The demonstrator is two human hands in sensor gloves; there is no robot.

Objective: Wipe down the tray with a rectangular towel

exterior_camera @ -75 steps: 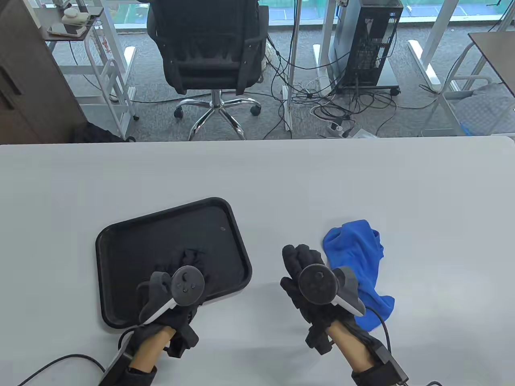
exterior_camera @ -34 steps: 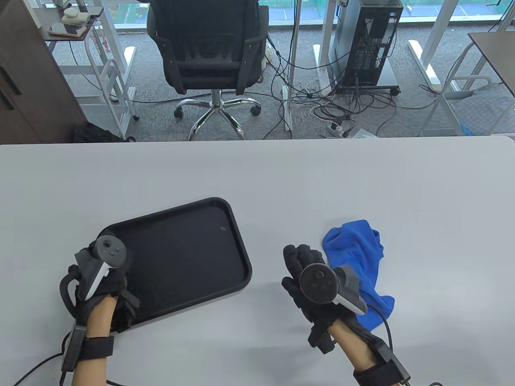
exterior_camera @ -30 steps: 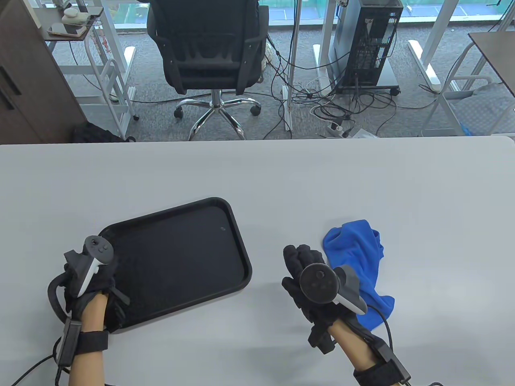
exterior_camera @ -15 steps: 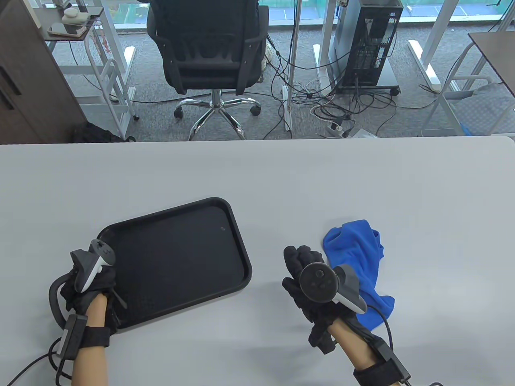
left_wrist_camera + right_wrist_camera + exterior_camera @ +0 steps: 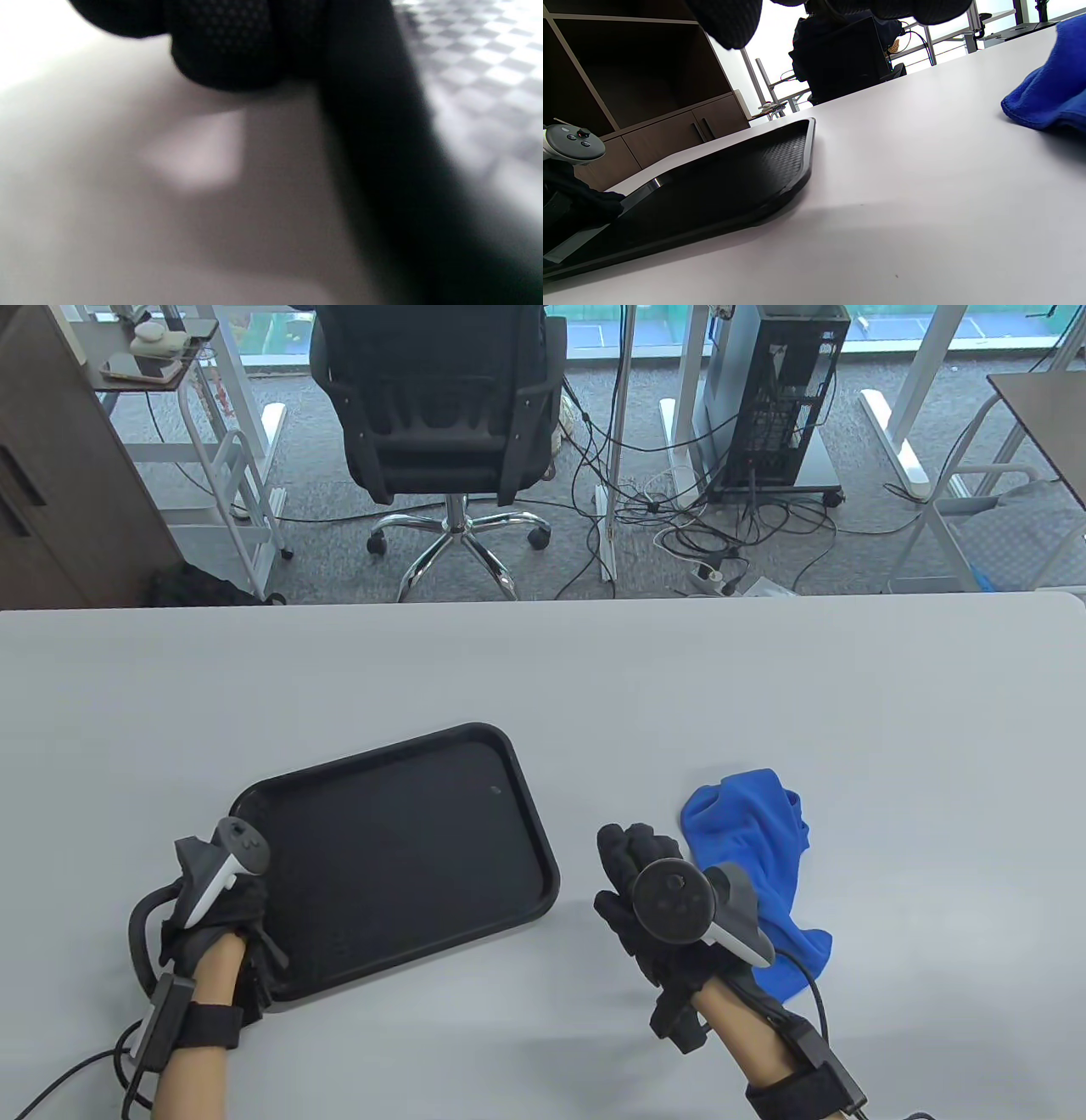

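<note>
Tray: a black rectangular tray (image 5: 399, 848) is laid flat on the left half of the grey worktop (image 5: 543, 670), turned slightly askew; its textured floor is seen from the side in the right wrist view (image 5: 721, 178).
Left hand: the left hand (image 5: 216, 912) is placed at the tray's near left corner, with the tracker (image 5: 222, 865) strapped to its back.
Left grip: gloved fingers (image 5: 225, 46) are seen against the tray's dark rim in the blurred left wrist view, so the rim appears to be held; how firmly the grip is closed cannot be told.
Towel: a blue towel (image 5: 755, 857) is left crumpled, not spread, on the right half of the worktop, well apart from the tray; a fold of it is seen at the right edge of the right wrist view (image 5: 1048, 97).
Right hand: the right hand (image 5: 653, 899) is rested on the worktop between tray and towel, just beside the towel's left edge.
Right grip: nothing is held; the fingers are loosely curled, and no cloth is caught between them.
Background: an office chair (image 5: 437, 415) is seen beyond the worktop's far edge.
</note>
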